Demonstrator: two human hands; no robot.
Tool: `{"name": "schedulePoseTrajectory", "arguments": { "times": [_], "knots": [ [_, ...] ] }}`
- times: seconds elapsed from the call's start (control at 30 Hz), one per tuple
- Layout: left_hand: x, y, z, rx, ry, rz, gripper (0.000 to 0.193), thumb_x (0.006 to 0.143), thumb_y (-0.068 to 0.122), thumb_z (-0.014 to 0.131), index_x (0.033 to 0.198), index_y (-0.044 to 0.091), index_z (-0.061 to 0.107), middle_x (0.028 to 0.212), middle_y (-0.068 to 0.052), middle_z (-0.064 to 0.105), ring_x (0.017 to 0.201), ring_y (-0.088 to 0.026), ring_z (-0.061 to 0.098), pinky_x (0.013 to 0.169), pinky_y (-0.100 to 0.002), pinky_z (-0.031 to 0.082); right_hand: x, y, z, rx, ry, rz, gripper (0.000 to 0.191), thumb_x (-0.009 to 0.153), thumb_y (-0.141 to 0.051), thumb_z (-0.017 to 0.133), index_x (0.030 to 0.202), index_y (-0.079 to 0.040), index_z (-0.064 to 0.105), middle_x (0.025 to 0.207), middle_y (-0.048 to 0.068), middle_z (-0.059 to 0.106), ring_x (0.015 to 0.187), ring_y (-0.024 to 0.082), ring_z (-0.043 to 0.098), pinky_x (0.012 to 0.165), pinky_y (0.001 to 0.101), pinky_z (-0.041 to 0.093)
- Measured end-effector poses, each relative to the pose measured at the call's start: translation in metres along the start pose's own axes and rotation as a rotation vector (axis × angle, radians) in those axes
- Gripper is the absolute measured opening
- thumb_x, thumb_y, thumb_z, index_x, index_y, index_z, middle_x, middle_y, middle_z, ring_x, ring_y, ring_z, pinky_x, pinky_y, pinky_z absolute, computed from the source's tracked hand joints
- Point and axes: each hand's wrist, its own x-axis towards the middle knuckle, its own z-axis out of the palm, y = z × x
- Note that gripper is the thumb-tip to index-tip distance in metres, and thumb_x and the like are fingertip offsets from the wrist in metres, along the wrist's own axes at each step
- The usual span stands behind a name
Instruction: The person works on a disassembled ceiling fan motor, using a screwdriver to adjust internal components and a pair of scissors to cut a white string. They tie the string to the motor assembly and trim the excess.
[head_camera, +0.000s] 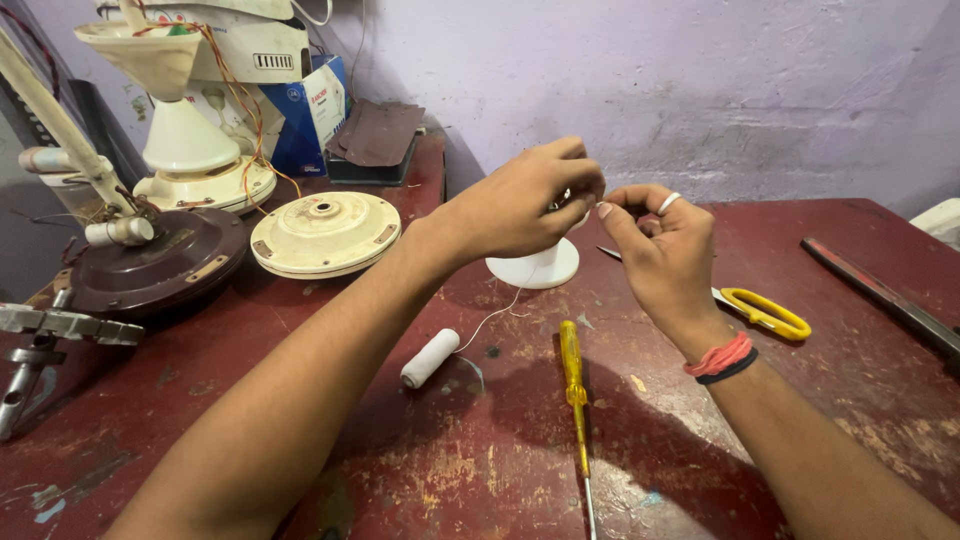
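Both hands raised above a worn dark-red table (800, 250), close together at centre frame. Left hand (525, 205) curled, thumb and fingertips pinched together toward the right hand; something small and pale shows between the fingers, too hidden to name. Right hand (665, 250) also pinched, thumb against forefinger, a silver ring (668, 203) on one finger, red and black bands (725, 360) at the wrist. The fingertips of the two hands almost meet.

A thin white thread (495, 318) drops from below the left hand, curves across the tabletop and ends at a white thread spool (430, 358) lying on its side, down and to the left of the hands, under the left forearm. Whether the thread's upper end is caught in the left pinch or the right cannot be told; the fingers cover it.

Directly beneath the hands a round white plastic base (540, 268) stands on the table, its upper part hidden by the left hand. Yellow-handled screwdriver (573, 375) lies lengthwise near the spool, tip toward the viewer. Yellow-handled scissors (760, 312) lie just behind the right wrist. Far left: cream round fan motor cover (325, 232), a dark brown motor housing (160, 262), a cream fan stand with loose wires (190, 120).
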Motion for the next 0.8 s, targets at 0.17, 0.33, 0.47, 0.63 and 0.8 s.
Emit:
{"name": "schedulePoseTrajectory", "arguments": {
  "times": [0.17, 0.33, 0.47, 0.63, 0.8],
  "knots": [
    [0.002, -0.008, 0.002, -0.097, 0.007, -0.045, 0.018, 0.099, 0.018, 0.062, 0.104, 0.002, 0.068, 0.098, -0.011, 0.059, 0.087, -0.022, 0.06, 0.077, -0.035, 0.05, 0.005, 0.002, -0.001, 0.086, -0.044, 0.102, 0.011, 0.097, -0.01, 0.072, 0.101, 0.0, 0.075, 0.076, -0.005, 0.066, 0.061, -0.002, 0.049, 0.052, 0.0177, 0.038],
    [0.003, -0.016, 0.007, -0.215, 0.04, -0.139, 0.02, 0.098, 0.021, 0.062, 0.102, 0.002, 0.07, 0.098, -0.008, 0.061, 0.088, -0.019, 0.061, 0.081, -0.033, 0.051, 0.007, 0.005, -0.001, 0.262, -0.084, 0.145, 0.012, 0.096, -0.011, 0.072, 0.103, 0.0, 0.075, 0.081, -0.001, 0.07, 0.062, 0.001, 0.054, 0.054, 0.0179, 0.043],
    [0.005, -0.021, 0.007, -0.246, 0.065, -0.142, 0.022, 0.099, 0.022, 0.063, 0.098, 0.001, 0.071, 0.096, -0.008, 0.063, 0.089, -0.017, 0.062, 0.081, -0.033, 0.051, 0.004, 0.003, 0.0, 0.226, -0.057, 0.098, 0.013, 0.096, -0.01, 0.073, 0.104, 0.0, 0.075, 0.082, -0.001, 0.07, 0.063, 0.0, 0.054, 0.054, 0.0175, 0.044],
    [0.006, -0.018, 0.009, -0.243, 0.099, -0.16, 0.024, 0.098, 0.024, 0.066, 0.095, 0.001, 0.073, 0.093, -0.008, 0.064, 0.085, -0.017, 0.064, 0.078, -0.033, 0.053, 0.0, -0.002, 0.005, 0.196, 0.009, -0.091, 0.012, 0.099, -0.005, 0.073, 0.106, 0.003, 0.07, 0.093, -0.001, 0.071, 0.076, -0.002, 0.06, 0.062, 0.0156, 0.047],
    [0.007, -0.013, 0.008, -0.198, 0.127, -0.159, 0.023, 0.095, 0.024, 0.068, 0.095, 0.001, 0.074, 0.088, -0.009, 0.068, 0.081, -0.017, 0.065, 0.074, -0.033, 0.053, -0.005, -0.009, 0.003, 0.048, 0.052, -0.087, 0.011, 0.099, -0.004, 0.075, 0.106, 0.005, 0.075, 0.083, -0.001, 0.067, 0.066, -0.002, 0.047, 0.054, 0.0167, 0.037]
  ]
}}
